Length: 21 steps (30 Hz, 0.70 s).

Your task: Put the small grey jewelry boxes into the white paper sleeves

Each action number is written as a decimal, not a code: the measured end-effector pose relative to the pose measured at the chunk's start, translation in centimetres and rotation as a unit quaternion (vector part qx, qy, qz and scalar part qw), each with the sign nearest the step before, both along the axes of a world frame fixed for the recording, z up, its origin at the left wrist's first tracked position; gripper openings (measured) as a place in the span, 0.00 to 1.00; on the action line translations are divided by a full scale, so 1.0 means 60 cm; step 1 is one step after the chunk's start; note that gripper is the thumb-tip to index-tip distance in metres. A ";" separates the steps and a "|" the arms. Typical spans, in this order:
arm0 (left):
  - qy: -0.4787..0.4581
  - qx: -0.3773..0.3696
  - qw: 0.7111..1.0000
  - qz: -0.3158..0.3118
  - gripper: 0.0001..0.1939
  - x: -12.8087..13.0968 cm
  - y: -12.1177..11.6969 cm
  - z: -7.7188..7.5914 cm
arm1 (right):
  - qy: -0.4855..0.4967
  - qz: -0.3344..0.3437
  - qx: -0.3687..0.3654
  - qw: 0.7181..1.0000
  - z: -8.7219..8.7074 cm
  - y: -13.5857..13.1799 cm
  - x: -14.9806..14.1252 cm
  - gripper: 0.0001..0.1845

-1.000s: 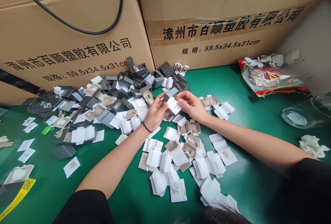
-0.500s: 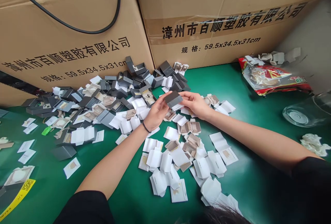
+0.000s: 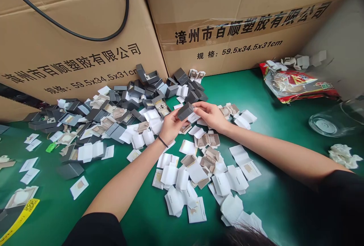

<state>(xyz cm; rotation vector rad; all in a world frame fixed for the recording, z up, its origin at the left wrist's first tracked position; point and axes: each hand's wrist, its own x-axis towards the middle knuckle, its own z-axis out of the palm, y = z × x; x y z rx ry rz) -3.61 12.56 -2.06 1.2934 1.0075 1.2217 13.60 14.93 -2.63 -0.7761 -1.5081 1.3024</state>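
Observation:
My left hand [image 3: 171,125] is closed around the left side of a small dark grey box [image 3: 185,112], held above the table. From the right, my right hand [image 3: 211,115] pinches the far right end of the same box with thumb and forefinger. A white surface shows just under the box by my right fingers; I cannot tell whether it belongs to the box. Below both hands lie several torn white card liners [image 3: 196,172] with brown undersides. Left of my left hand spreads a heap of similar dark boxes [image 3: 133,92], some open, mixed with white card pieces.
Two large cardboard cartons [image 3: 233,1] stand along the back of the green table [image 3: 119,204]. To the right are a red plastic food bag [image 3: 298,85], a clear container [image 3: 324,124] and crumpled tissue [image 3: 344,155]. A yellow strip [image 3: 21,219] lies front left; a black cable [image 3: 85,35] hangs above.
The dark box has turned and tilted in my hands and shifted slightly left. Both hands stay on it. The whole view has moved a little.

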 end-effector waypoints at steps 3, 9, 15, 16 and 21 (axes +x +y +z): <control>0.018 -0.020 0.999 0.019 0.31 0.004 -0.005 0.003 | -0.021 -0.001 -0.010 1.000 0.003 -0.003 -0.001 0.24; 0.044 -0.045 0.998 0.011 0.31 0.008 -0.006 -0.002 | -0.104 -0.049 0.022 0.993 0.006 -0.003 -0.004 0.17; 0.028 -0.037 0.999 -0.006 0.30 0.006 -0.007 0.008 | -0.035 -0.014 -0.021 0.999 -0.001 0.002 -0.004 0.21; 0.028 -0.031 0.999 -0.011 0.30 0.007 -0.008 0.011 | -0.016 -0.009 -0.028 0.999 -0.004 0.002 -0.004 0.22; 0.035 -0.054 0.998 -0.023 0.37 0.014 -0.011 0.025 | 0.030 0.008 -0.021 0.999 -0.015 0.008 -0.004 0.25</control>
